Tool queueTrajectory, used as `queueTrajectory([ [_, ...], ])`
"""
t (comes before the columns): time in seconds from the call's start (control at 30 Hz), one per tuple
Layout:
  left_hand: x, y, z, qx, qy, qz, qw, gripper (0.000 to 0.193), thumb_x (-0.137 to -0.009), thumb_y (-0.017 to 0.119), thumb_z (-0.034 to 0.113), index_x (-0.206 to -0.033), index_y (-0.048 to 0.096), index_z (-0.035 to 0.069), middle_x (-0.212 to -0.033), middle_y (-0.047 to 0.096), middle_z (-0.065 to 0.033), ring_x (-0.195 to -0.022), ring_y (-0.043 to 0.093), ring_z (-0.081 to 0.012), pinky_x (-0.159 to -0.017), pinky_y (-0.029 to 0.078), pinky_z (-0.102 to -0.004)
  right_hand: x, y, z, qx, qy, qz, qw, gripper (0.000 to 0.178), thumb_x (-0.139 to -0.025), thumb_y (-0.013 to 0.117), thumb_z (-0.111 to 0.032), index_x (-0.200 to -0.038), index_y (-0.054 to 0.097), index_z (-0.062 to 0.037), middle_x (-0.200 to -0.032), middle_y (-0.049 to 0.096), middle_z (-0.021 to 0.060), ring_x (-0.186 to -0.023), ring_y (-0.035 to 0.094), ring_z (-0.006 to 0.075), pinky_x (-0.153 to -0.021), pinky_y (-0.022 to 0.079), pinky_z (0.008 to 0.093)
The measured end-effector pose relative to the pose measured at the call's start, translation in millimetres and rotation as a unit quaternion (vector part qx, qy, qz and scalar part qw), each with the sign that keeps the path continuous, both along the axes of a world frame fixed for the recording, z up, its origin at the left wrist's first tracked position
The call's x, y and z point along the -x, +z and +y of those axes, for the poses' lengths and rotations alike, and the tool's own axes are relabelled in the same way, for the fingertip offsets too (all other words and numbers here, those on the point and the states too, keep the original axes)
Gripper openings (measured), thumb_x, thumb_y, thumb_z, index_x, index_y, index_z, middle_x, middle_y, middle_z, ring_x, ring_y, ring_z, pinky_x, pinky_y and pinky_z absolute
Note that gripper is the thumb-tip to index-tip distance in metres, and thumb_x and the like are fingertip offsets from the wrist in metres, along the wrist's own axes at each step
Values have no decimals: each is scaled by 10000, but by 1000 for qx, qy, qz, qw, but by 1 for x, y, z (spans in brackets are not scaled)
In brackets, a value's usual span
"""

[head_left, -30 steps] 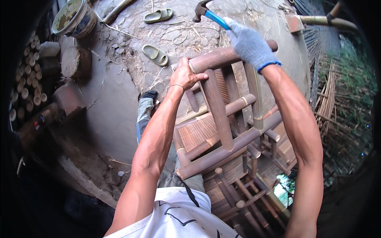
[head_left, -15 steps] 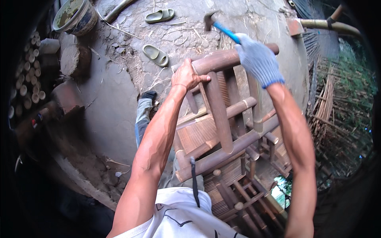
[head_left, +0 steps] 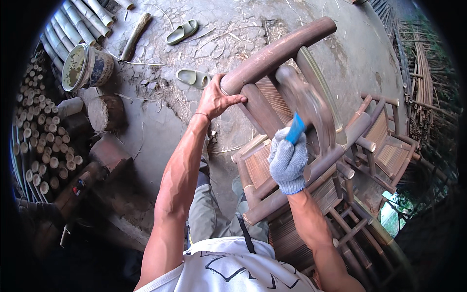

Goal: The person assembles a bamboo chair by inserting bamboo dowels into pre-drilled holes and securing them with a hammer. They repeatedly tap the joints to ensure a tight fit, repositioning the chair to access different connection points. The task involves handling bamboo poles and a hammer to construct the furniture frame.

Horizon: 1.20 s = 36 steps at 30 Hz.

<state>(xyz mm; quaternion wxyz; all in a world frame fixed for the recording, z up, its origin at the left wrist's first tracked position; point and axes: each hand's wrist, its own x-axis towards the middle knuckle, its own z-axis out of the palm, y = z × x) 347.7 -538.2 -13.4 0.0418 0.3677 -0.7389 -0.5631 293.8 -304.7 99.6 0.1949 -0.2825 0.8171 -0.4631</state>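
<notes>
A brown bamboo chair point(head_left: 311, 168) stands tilted before me, its thick rounded top rail point(head_left: 287, 51) slanting up to the right. Bare, my left hand point(head_left: 214, 101) is closed around the rail's left end, thumb stretched toward the upright point(head_left: 262, 107) below it. My right hand point(head_left: 288, 163), in a grey-white knitted glove with a blue cuff, is closed on a hammer point(head_left: 295, 129) by its blue handle. It is held in front of the chair's back, under the rail. The hammer's head is lost in motion blur there.
Another bamboo chair point(head_left: 384, 143) stands to the right, with more bamboo frames point(head_left: 350, 228) below. At left are stacked cut bamboo point(head_left: 46, 141), a dirty bucket point(head_left: 87, 68) and a stump point(head_left: 106, 113). Green slippers point(head_left: 182, 31) lie on the cracked floor.
The hammer has swung from above the rail's right side down in front of the chair's back. The rail now tilts more steeply, its right end higher. My left hand keeps its hold.
</notes>
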Motion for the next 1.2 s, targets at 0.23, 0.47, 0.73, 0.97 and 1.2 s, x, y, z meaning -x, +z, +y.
queueTrajectory([
  [0.23,-4,9,3,-61,-4,16,998,1023,-505,918,519,-1256,514,-47,-1172,625,-250,-1127,602,-351,-959,474,-406,14,-1,-29,-177,62,115,975,277,-997,479,-263,-921,539,-3,-691,622,157,-620,646,306,-525,487,414],
  [0.47,0,3,-3,-5,-14,4,1000,1074,-512,890,587,-1265,498,-71,-1143,628,-269,-1100,612,-372,-936,486,-419,10,-26,-29,-224,93,133,961,259,-990,469,-258,-930,545,-18,-735,571,220,-625,603,396,-535,479,460],
  [0.73,1,4,-4,-32,-20,3,999,1135,-515,887,597,-1301,460,-101,-1225,580,-306,-1163,580,-371,-965,469,-425,-13,-19,-37,-121,-28,39,991,305,-980,510,-287,-895,552,4,-680,597,225,-650,622,419,-554,484,442],
  [0.97,2,10,-5,-44,-14,14,999,1164,-502,878,625,-1300,448,-105,-1206,585,-308,-1167,567,-390,-979,460,-427,-20,-7,-42,-209,-82,43,973,357,-976,518,-347,-847,526,-14,-690,612,249,-705,632,450,-567,474,525],
  [1.2,-1,2,-8,-23,-14,-11,1000,1153,-496,871,643,-1278,461,-100,-1181,598,-308,-1131,590,-397,-958,472,-434,-28,-17,-58,-285,-82,81,952,393,-986,502,-363,-833,520,-2,-637,592,261,-625,625,446,-515,493,501],
])
